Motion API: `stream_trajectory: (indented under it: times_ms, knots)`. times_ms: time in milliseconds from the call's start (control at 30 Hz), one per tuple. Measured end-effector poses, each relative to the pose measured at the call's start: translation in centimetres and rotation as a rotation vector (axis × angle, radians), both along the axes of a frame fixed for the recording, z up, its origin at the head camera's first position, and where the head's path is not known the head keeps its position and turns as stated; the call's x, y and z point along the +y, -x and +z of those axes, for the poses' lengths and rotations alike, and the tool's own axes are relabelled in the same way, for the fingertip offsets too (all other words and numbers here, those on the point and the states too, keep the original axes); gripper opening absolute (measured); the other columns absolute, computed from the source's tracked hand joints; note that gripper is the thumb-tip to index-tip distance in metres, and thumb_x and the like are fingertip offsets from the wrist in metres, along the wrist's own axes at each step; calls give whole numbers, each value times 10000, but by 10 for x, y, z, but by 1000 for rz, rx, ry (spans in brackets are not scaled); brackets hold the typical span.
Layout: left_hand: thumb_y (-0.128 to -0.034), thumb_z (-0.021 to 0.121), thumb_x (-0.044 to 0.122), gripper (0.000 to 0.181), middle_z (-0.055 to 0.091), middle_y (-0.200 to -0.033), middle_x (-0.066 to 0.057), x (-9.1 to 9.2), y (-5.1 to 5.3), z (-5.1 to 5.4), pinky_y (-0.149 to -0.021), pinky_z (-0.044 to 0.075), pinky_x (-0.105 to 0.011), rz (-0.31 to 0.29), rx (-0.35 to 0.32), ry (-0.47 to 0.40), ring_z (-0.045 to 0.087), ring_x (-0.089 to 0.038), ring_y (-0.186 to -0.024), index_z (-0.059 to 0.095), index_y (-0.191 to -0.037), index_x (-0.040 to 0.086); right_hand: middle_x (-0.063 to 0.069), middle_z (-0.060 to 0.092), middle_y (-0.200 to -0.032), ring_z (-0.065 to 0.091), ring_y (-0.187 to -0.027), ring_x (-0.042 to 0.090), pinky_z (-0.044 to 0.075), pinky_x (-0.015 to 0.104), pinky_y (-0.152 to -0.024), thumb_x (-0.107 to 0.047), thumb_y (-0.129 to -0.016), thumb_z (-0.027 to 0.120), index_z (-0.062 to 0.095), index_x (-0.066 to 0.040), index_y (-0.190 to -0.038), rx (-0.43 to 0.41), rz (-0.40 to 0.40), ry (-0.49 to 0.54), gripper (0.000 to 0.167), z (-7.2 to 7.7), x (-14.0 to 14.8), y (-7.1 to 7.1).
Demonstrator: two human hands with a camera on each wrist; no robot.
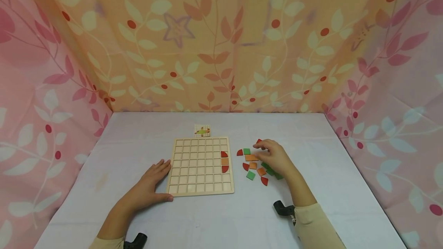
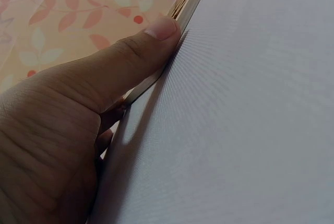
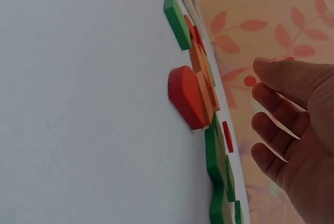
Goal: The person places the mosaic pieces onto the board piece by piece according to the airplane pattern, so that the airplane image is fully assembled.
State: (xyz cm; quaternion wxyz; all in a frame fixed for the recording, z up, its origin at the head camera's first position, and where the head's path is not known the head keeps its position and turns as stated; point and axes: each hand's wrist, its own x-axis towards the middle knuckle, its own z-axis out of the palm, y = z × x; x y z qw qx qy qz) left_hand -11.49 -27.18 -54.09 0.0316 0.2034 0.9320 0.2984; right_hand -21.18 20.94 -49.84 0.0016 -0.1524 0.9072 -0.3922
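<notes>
My left hand [image 1: 150, 181] lies at the near left corner of a square wooden grid board [image 1: 197, 172]. Its fairly straight fingers touch the left side, and the thumb [image 2: 141, 46] rests along the front edge. On the board's right column, two red quarter-round pieces [image 1: 224, 169] sit above and below an orange square [image 1: 225, 161]. My right hand [image 1: 275, 156] hovers over loose pieces right of the board, fingers loosely bent, with nothing visible between them. Around it lie green pieces [image 1: 250, 175], orange pieces [image 1: 261, 171] and red quarter-rounds [image 1: 264, 181]; the hand partly hides some.
A small pattern card [image 1: 202, 130] with a coloured figure on a grid lies just behind the board. White cloth [image 1: 138, 133] covers the table, and patterned curtains [image 1: 221, 49] enclose the back and sides. Black wrist devices [image 1: 283, 208] stick out from both forearms.
</notes>
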Motion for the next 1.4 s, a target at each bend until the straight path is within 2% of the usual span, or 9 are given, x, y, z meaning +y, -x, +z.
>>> stream_trajectory:
  times_ms: [167, 267, 533, 733, 833, 1167, 1267, 1400]
  knots:
    - [-681, 865, 621, 1168, 293, -1685, -62, 0, 0, 0, -1303, 19, -355, -2, 5, -2, 173, -359, -1574, 377, -1583, 60, -18, 680, -1206, 571, -1097, 231, 519, 470, -975, -225, -912, 790, 737, -166, -1213, -57, 3, -35, 312, -8, 3, 1]
    - [-683, 864, 620, 1167, 293, -1684, -65, 0, 0, 0, -1303, 17, -352, -2, 5, -4, 171, -360, -1574, 377, -1583, 60, -5, 681, -1207, 569, -1100, 237, 516, 472, -960, -211, -910, 791, 735, -161, -1220, -54, 18, -65, 319, -11, 4, 1]
    - [-683, 853, 640, 1165, 300, -1682, -58, 0, 0, -2, -1271, -38, -216, 2, 27, -2, 186, -362, -1569, 382, -1583, 68, 6, 672, -1166, 544, -1152, 257, 487, 487, -1008, -174, -912, 786, 742, -149, -1234, -38, 46, -106, 327, -17, 4, 3]
    - [-682, 834, 672, 1177, 285, -1688, -42, 0, 0, -3, -1301, 16, -333, 7, 9, 8, 170, -341, -1578, 374, -1588, 78, -3, 673, -1201, 535, -1191, 258, 479, 506, -1042, -164, -927, 765, 751, -174, -1206, -19, 58, -156, 279, -20, 3, 4]
    - [-680, 833, 674, 1180, 284, -1689, -39, 0, 1, -3, -1302, 23, -347, 9, 3, 9, 168, -338, -1579, 371, -1590, 81, -10, 669, -1196, 530, -1176, 244, 472, 493, -1034, -157, -926, 764, 761, -190, -1180, -10, 57, -181, 257, -21, 1, 4]
    - [-677, 843, 662, 1182, 293, -1685, -52, 0, 1, -2, -1282, -29, -246, 4, 14, 15, 178, -345, -1575, 375, -1586, 70, -33, 649, -1163, 510, -1132, 208, 470, 425, -990, -191, -937, 756, 766, -223, -1182, -31, 42, -228, 247, -21, -1, 3]
    - [-682, 846, 655, 1175, 297, -1684, -57, -1, 0, -2, -1274, -36, -224, 0, 21, 13, 184, -353, -1572, 378, -1584, 66, -31, 651, -1161, 516, -1137, 216, 476, 445, -991, -192, -939, 751, 766, -220, -1189, -17, 51, -234, 252, -21, 0, 3]
    - [-687, 846, 651, 1171, 301, -1682, -65, -1, 0, -1, -1263, -47, -197, -6, 28, 13, 189, -363, -1569, 379, -1582, 58, -14, 659, -1195, 522, -1192, 237, 472, 490, -1054, -205, -938, 754, 768, -210, -1193, -11, 57, -226, 255, -21, 1, 2]
